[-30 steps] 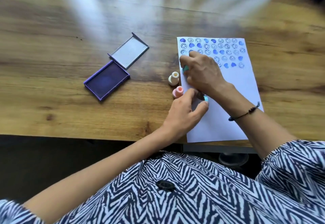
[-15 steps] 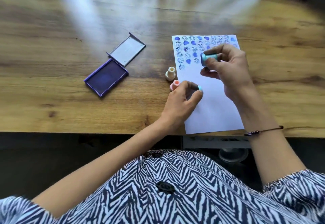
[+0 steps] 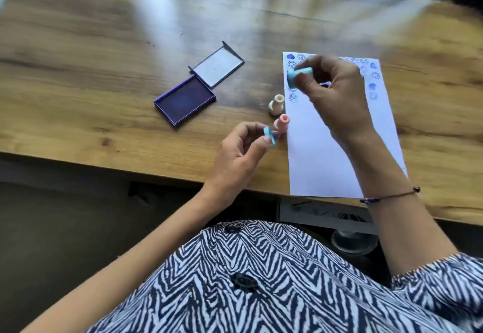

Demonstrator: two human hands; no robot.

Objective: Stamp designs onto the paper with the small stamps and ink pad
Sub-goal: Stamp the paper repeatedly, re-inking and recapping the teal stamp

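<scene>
The ink pad sits open on the table. The left hand pinches a little blue cap. The right hand holds a blue stamp sideways above the paper. It probably needs ink next.

Daylight pours in from the far side and lays pale streaks of glare across the wooden table. The whole view is soft with motion blur, worst around the right hand and the prints on the paper. Under the table's near edge it is dim. Wide-angle bending curves that edge.
</scene>
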